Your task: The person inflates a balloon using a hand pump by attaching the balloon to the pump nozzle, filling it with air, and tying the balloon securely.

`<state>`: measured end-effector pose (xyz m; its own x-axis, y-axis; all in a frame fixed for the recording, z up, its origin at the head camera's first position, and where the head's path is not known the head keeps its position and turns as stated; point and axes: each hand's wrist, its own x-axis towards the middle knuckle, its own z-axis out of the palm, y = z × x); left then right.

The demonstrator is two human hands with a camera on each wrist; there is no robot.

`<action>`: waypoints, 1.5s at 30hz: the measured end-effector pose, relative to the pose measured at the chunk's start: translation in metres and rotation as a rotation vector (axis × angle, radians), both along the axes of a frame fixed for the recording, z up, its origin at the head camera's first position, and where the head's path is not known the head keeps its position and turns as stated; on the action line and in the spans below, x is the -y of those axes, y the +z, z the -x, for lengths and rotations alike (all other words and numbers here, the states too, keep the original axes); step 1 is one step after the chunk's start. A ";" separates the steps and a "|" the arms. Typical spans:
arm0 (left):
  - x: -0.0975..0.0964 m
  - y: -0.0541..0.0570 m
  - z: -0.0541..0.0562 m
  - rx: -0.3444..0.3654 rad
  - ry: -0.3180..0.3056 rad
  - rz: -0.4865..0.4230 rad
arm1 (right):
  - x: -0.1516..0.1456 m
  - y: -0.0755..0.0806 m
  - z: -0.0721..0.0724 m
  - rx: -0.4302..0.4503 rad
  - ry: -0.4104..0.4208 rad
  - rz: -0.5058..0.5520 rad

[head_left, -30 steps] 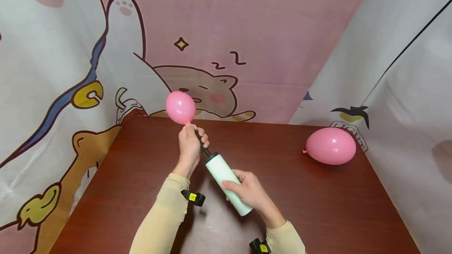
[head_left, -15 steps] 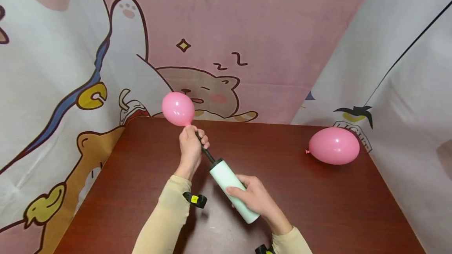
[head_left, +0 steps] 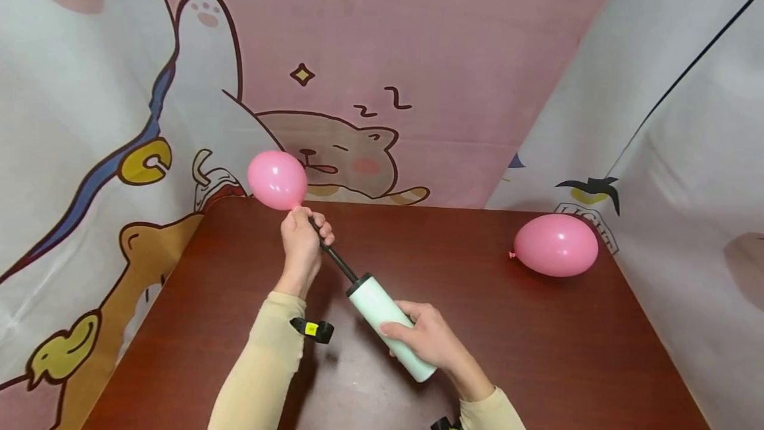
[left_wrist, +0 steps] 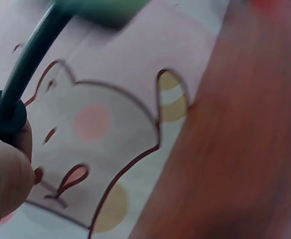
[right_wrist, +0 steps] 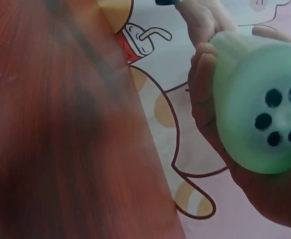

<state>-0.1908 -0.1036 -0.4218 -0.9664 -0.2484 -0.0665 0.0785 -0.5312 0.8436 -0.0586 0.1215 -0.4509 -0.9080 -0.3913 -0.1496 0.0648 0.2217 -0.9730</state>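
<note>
We've got right hand (head_left: 428,338) wrapped round the mint pump (head_left: 375,302), left hand (head_left: 300,244) curled round its black handle (left_wrist: 13,120), smaller pink balloon (head_left: 277,180) beyond the pump

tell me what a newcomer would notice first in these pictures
Most likely the small pink balloon above the person's left grip, bright in front of the cartoon-printed backdrop. Next, the pale green pump, slanting across the lower middle with the right grip around its barrel. A larger, knotted pink balloon lies apart, near the far right corner of the brown table.
</note>
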 end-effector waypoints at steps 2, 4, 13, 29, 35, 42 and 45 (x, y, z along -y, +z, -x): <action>0.013 0.005 0.005 -0.002 0.036 0.002 | -0.006 -0.001 -0.004 -0.002 0.030 -0.002; 0.019 0.009 0.007 -0.001 0.054 0.008 | -0.010 -0.001 -0.007 -0.006 0.049 0.004; -0.022 -0.004 -0.013 0.006 -0.032 0.026 | 0.003 0.001 0.007 0.011 -0.002 0.041; 0.002 0.011 0.001 -0.030 0.015 -0.016 | -0.006 0.003 -0.002 0.006 0.030 0.041; 0.010 0.010 0.003 -0.015 0.042 0.013 | -0.010 -0.001 -0.003 0.008 0.045 0.036; -0.026 -0.006 -0.015 0.001 -0.050 0.029 | 0.009 0.004 0.015 0.000 -0.025 0.028; -0.032 -0.009 -0.021 0.014 -0.052 0.033 | 0.017 0.005 0.020 -0.003 -0.055 0.013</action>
